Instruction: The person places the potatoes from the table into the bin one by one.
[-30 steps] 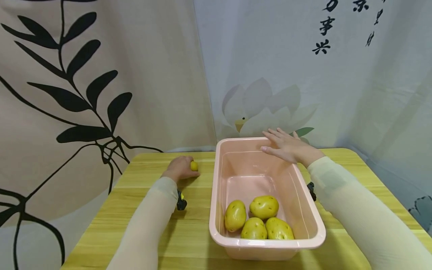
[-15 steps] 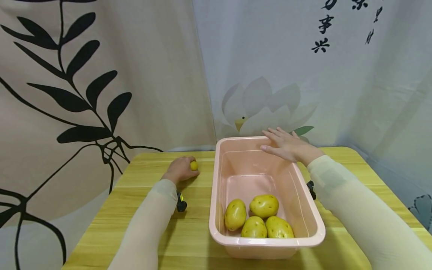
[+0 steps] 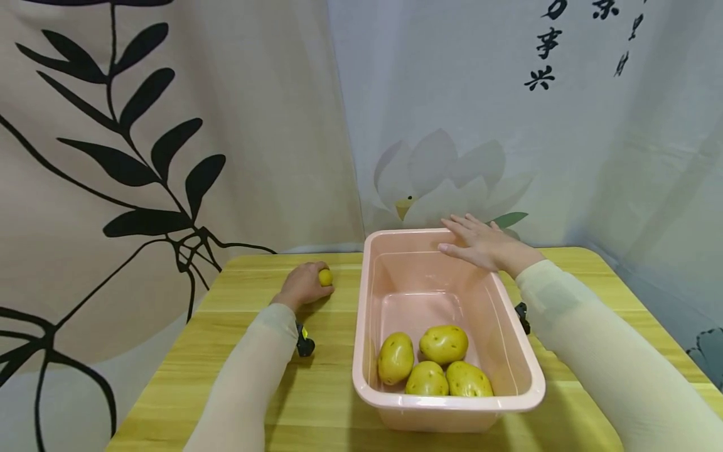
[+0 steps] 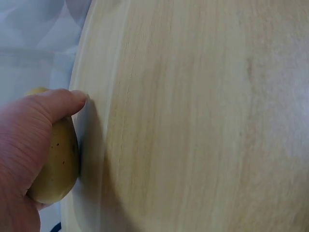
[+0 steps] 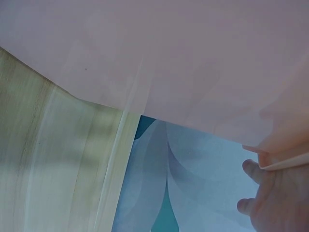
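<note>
At the table's far left, my left hand (image 3: 302,285) grips a yellow potato (image 4: 60,159), its fingers and thumb wrapped around it. In the head view only a small end of that potato shows past the hand. The left wrist view has it close over the table near the edge. My right hand (image 3: 480,247) rests across the far right corner of a pink plastic basin (image 3: 429,270), fingers straight and spread. From the right wrist view, the hand lies against the basin's rim. Several yellow potatoes (image 3: 443,344) sit together at the near end inside the basin.
The wooden table (image 3: 322,389) carries the basin right of its middle. A printed curtain (image 3: 271,125) with leaves, a lotus and characters hangs right behind the table's far edge. A black device (image 3: 305,342) is on the left wrist.
Both hands, the held potato and the basin stay where they were. Only the head view shifts very slightly.
</note>
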Demonstrator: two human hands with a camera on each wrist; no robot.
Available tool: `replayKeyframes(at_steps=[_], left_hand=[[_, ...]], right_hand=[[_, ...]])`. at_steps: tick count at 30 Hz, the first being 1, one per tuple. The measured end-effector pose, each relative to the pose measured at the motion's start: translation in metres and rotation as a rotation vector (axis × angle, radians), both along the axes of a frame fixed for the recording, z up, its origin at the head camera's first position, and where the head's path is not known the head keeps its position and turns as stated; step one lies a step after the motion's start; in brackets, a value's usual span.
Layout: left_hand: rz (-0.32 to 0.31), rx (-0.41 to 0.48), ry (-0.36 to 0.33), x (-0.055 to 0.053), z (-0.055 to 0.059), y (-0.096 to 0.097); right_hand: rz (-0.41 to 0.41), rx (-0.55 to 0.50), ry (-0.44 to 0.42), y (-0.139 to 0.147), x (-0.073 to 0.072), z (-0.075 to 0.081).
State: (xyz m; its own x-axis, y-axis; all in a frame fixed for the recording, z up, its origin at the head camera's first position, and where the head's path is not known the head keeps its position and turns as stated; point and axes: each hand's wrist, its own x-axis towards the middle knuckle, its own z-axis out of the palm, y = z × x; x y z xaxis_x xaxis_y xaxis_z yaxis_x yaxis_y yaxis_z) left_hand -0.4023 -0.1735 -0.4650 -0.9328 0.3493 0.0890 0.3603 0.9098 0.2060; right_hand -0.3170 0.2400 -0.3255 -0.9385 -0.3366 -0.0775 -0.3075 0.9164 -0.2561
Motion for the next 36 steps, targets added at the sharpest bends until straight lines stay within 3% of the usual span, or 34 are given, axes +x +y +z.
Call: replayKeyframes(at_steps=[10,27,36], left_hand=[[0.039,0.134,-0.045,0.001,-0.004,-0.006],[0.041,0.229,0.046,0.009,-0.007,-0.005],[0.067,0.297,0.052,0.015,-0.009,-0.003]], right_hand=[[0.001,0.002,-0.002,0.001,-0.001,-0.001],[-0.013,-0.018,0.015,0.001,-0.004,-0.004],[-0.005,-0.025,0.014,0.001,-0.003,-0.004]])
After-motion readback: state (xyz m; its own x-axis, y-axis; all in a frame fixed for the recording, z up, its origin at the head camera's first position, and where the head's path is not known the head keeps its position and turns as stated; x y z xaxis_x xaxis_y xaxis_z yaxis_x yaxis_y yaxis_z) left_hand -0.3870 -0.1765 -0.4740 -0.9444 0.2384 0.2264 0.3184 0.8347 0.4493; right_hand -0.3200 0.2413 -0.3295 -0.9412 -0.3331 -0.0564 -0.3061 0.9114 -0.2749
